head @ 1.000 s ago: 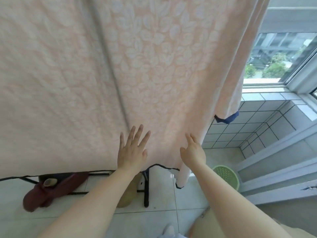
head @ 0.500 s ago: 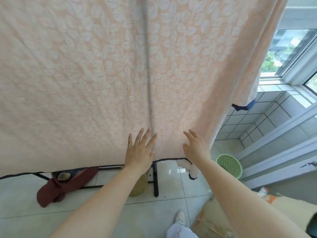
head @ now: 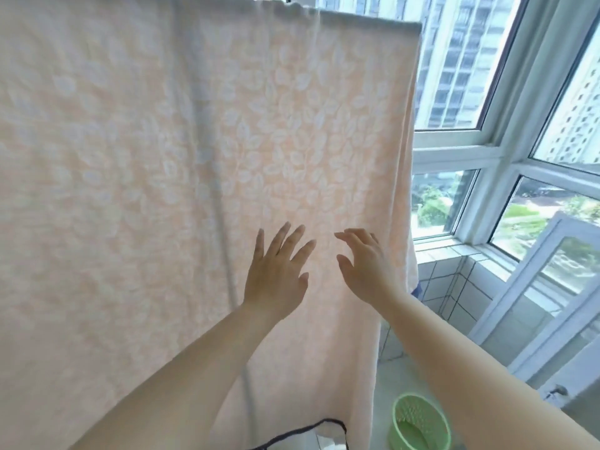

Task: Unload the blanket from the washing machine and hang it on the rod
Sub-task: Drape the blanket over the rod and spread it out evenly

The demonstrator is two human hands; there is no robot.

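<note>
Head view, read from left to right: the blanket [head: 162, 190] fills the left and middle of the picture, a peach cloth with a pale leaf pattern. It is draped over the top, where its folded upper edge runs across roughly level; the rod itself is hidden under that fold. From there the cloth falls straight down, so its long run is vertical, with a dark-bound lower hem just visible at the bottom.

Next comes the left hand [head: 276, 274], fingers spread and straight, palm toward the cloth — it holds nothing. Whether it presses the fabric or hovers just off it cannot be told. Just beside it, the right hand [head: 367, 267] has its fingers loosely bent and likewise grips nothing. Both sit at mid-height on the right part of the hanging panel; the right hand is nearer the blanket's free side edge.

Any smoothing would likely run down or outward from there.

Further right stand the windows [head: 506, 151] and, low down, a green basket [head: 418, 423].

No brand, label or readable writing shows anywhere.
</note>
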